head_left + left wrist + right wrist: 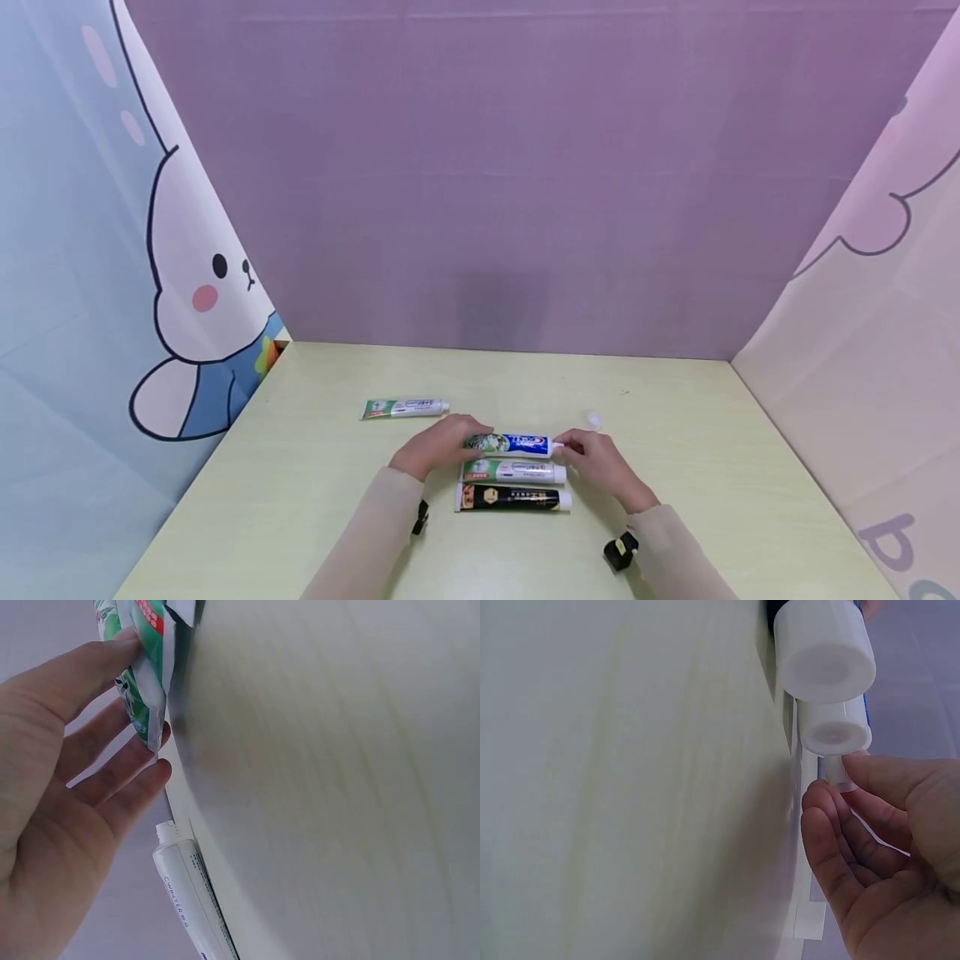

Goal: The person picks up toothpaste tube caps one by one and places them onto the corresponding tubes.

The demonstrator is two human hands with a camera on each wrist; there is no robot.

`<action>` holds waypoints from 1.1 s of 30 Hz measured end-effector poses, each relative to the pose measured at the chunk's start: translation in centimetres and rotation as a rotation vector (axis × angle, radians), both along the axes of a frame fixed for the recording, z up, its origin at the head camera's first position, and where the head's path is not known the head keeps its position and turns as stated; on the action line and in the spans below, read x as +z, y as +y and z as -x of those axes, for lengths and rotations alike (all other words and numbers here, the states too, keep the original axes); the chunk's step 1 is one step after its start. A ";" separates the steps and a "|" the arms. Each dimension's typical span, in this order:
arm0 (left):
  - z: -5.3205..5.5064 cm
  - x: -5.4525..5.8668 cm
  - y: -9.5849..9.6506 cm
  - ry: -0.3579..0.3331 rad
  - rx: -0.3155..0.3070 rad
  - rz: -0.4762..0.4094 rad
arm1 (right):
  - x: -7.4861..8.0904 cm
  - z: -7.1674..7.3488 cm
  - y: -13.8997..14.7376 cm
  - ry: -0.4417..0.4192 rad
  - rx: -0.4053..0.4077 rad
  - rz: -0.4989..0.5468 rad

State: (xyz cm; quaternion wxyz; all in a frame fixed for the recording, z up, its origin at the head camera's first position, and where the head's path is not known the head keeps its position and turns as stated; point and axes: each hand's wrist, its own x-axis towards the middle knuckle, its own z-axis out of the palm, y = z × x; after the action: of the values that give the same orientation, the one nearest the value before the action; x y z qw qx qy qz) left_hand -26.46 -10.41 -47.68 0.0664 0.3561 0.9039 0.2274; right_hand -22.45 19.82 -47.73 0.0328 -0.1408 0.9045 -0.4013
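Left hand: the left hand [437,444] sits at about nine o'clock of the blue, green and white toothpaste tube [510,444], pinching its flat crimped tail between thumb and fingers; the left wrist view shows the fingers [112,776] only lightly bent, the green crimped end [146,682] caught against the thumb.

Blue tube: it lies crosswise on the pale green wooden table [300,500], tail at nine o'clock, nozzle at three o'clock, at the far edge of a row of three.

Row below: just beside it at six o'clock lies a white tube with a green and red label [513,472], then a black tube with a gold label and white cap [513,498], caps all pointing to three o'clock.

Lone tube: a green and white tube [405,407] lies apart at ten o'clock of the row.

Right hand: the right hand [600,463] grasps the blue tube's nozzle end at three o'clock; fingertips [829,825] curl loosely round a small clear nozzle tip [838,774], palm half open.

Loose cap: a small white cap-like piece [595,419] rests on the table at twelve o'clock of the right hand.

Doing it well: I'd judge the tail should stay pinned flat so the tube can't roll, and the right fingers work squarely on the nozzle without squeezing the body.
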 end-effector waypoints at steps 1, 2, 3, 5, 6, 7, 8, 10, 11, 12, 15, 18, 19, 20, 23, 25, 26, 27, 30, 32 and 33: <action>0.0 -0.1 0.0 -0.005 -0.003 -0.002 | 0.0 0.0 0.0 0.000 0.000 -0.001; 0.0 -0.1 0.0 -0.009 -0.007 -0.003 | -0.1 0.0 0.0 -0.001 -0.001 -0.005; 0.0 -0.2 0.0 -0.011 -0.010 -0.003 | -0.1 0.0 0.0 -0.005 -0.002 -0.008; 0.0 -0.3 0.0 -0.010 -0.017 -0.005 | -0.1 0.0 0.0 -0.015 -0.004 -0.008; 0.0 -0.3 -0.1 -0.014 -0.017 -0.006 | -0.1 0.0 0.0 -0.019 -0.004 -0.007; 0.0 -0.4 -0.1 -0.014 -0.017 -0.007 | -0.1 0.1 0.0 -0.024 -0.004 -0.008; 0.0 -0.4 -0.1 -0.013 -0.016 -0.004 | -0.2 0.1 0.0 -0.029 -0.005 -0.009; -0.1 -0.4 -0.1 -0.016 -0.012 -0.004 | -0.2 0.1 0.0 -0.032 -0.006 -0.007; -0.1 -0.4 -0.1 -0.015 -0.013 -0.005 | -0.2 0.1 0.0 -0.033 -0.006 -0.009; -0.1 -0.3 -0.1 -0.021 -0.010 -0.006 | -0.2 0.1 0.0 -0.033 -0.005 -0.010; -0.2 -0.3 -0.1 -0.019 -0.012 -0.007 | -0.2 0.1 0.0 -0.031 -0.004 -0.015; -0.2 -0.3 0.0 -0.017 -0.009 -0.004 | -0.1 0.1 -0.1 -0.029 -0.010 -0.019; -0.1 -0.4 0.0 -0.017 -0.007 -0.006 | -0.1 0.1 -0.1 -0.028 -0.014 -0.024; -0.1 -0.4 0.0 -0.016 -0.004 -0.009 | 0.0 0.1 -0.1 -0.025 -0.019 -0.027; -0.1 -0.3 0.0 -0.026 0.016 -0.011 | 0.2 0.0 -0.1 -0.025 -0.029 -0.034; -0.1 -0.1 -0.1 -0.027 0.023 -0.021 | 0.4 0.0 -0.2 -0.028 -0.035 -0.035; -0.2 0.0 -0.1 -0.025 0.026 -0.021 | 0.5 0.0 -0.1 -0.030 -0.038 -0.033; -0.2 0.1 -0.1 -0.024 0.031 -0.020 | 0.5 0.0 -0.1 -0.034 -0.039 -0.031; -0.3 0.5 -0.3 -0.016 0.039 -0.014 | 0.7 -0.1 0.0 -0.033 -0.043 -0.030; -0.3 0.7 -0.4 -0.009 0.047 -0.009 | 0.8 0.0 0.0 -0.030 -0.043 -0.029; -0.3 0.8 -0.4 -0.001 0.050 -0.006 | 0.9 0.0 0.1 -0.027 -0.044 -0.031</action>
State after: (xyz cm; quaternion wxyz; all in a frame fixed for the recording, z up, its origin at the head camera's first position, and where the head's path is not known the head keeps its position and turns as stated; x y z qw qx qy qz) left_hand -26.17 -10.83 -46.88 0.0599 0.3336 0.9118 0.2319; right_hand -22.42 19.91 -46.86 0.0385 -0.1150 0.9130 -0.3896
